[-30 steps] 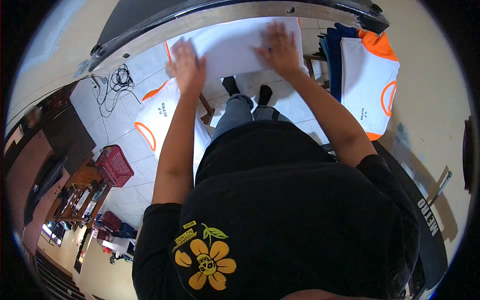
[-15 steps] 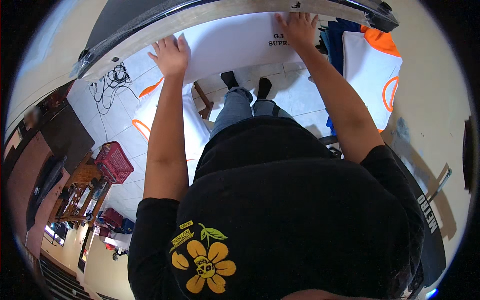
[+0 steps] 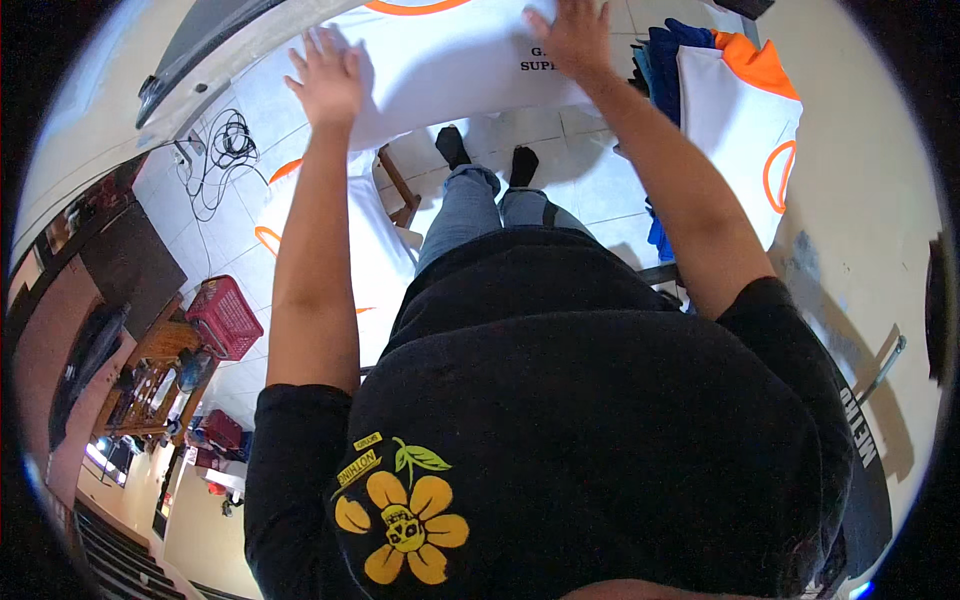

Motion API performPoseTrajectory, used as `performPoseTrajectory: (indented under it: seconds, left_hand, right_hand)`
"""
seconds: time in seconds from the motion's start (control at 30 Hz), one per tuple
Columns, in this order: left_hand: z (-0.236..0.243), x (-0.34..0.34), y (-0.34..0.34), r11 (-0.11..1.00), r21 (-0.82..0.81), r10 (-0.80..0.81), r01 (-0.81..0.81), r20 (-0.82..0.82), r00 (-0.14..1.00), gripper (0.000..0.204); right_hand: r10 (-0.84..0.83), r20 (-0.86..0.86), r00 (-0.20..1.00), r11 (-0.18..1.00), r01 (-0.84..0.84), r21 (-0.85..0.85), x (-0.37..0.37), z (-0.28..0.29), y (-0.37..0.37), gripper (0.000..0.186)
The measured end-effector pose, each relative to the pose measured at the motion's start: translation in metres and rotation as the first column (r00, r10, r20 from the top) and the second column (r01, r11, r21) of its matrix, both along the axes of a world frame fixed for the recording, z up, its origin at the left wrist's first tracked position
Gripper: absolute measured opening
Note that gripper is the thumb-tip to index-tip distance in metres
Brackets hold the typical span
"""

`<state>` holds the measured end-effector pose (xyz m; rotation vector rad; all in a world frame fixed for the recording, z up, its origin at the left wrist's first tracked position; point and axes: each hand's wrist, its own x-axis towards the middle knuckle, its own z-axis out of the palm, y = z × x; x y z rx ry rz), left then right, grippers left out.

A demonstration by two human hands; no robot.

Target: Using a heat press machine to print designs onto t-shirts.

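Now the orange neckline (image 3: 415,8) comes into sight at the top edge, where a moment ago the pale bar (image 3: 235,60) of the overhead frame covered that spot. The bar's middle has slipped out of view, though I can't tell whether the bar has lifted or the person's head has shifted. For the work in hand, it means more of the white shirt (image 3: 450,75) lies exposed: it stretches wide in front of the person, above the feet, its dark print (image 3: 538,58) partly covered by the right hand (image 3: 580,38).

Both hands look open. The left hand (image 3: 330,85) has its fingers spread at the shirt's left edge; the right one, also loosely splayed, rests by the opposite edge, its tips close to the picture's top. Whether either pinches any fabric, I can't tell.

Compared with a second ago, the hands stand wider apart; back then both were over the cloth, and the lettering was almost wholly hidden. Off to the right, the folded white-and-orange shirt (image 3: 715,110) still lies against the dark blue cloth (image 3: 665,75), and another white garment (image 3: 380,235) still hangs beside the left forearm.
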<state>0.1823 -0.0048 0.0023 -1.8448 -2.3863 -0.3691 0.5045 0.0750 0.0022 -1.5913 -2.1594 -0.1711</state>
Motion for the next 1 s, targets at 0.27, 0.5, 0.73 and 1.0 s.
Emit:
performPoseTrajectory:
  seconds: [0.27, 0.5, 0.73, 1.0]
  left_hand:
    - [0.015, 0.052, -0.111, 0.963, -0.258, -0.059, 0.073, 0.059, 0.996, 0.057]
    - [-0.007, -0.041, -0.178, 0.945, -0.257, 0.298, -0.201, 0.429, 0.853, 0.046]
    - [0.007, -0.041, -0.169, 0.938, -0.339, 0.345, -0.075, 0.934, 0.093, 0.031]
    - [-0.010, -0.064, -0.113, 0.917, -0.390, 0.369, 0.087, 0.909, 0.196, 0.025]
  right_hand:
    - [0.250, 0.066, 0.966, 0.927, -0.219, -0.304, 0.031, 0.000, -0.108, 0.073]
    - [-0.203, -0.101, 0.974, 0.894, 0.143, -0.424, 0.132, 0.020, -0.084, 0.062]
    - [0.154, -0.898, 0.412, 0.973, -0.223, 0.064, 0.122, 0.249, -0.009, 0.019]
    - [0.616, -0.189, 0.764, 0.698, -0.418, 0.582, -0.084, 0.534, 0.093, 0.027]
